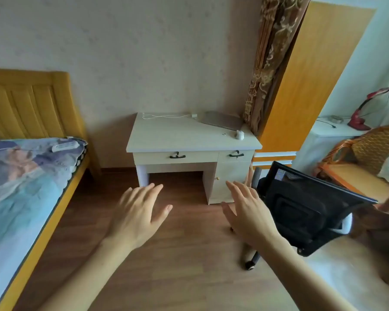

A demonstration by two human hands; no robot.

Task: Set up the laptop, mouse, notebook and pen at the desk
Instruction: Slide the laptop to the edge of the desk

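A small white desk (166, 135) stands against the far wall. A closed silver laptop (222, 119) lies at its back right corner, with a white mouse (240, 134) just in front of it. A white charger and cable (166, 116) run along the back edge. No notebook or pen shows. My left hand (137, 212) and my right hand (247, 209) are stretched out in front of me above the floor, well short of the desk, fingers spread, holding nothing.
A black mesh office chair (301, 205) stands to the right of my right hand. A bed (20, 187) with a yellow headboard fills the left side. A curtain (267, 63), an orange panel, a wicker chair (368, 153) and a red lamp (364, 113) are at the right.
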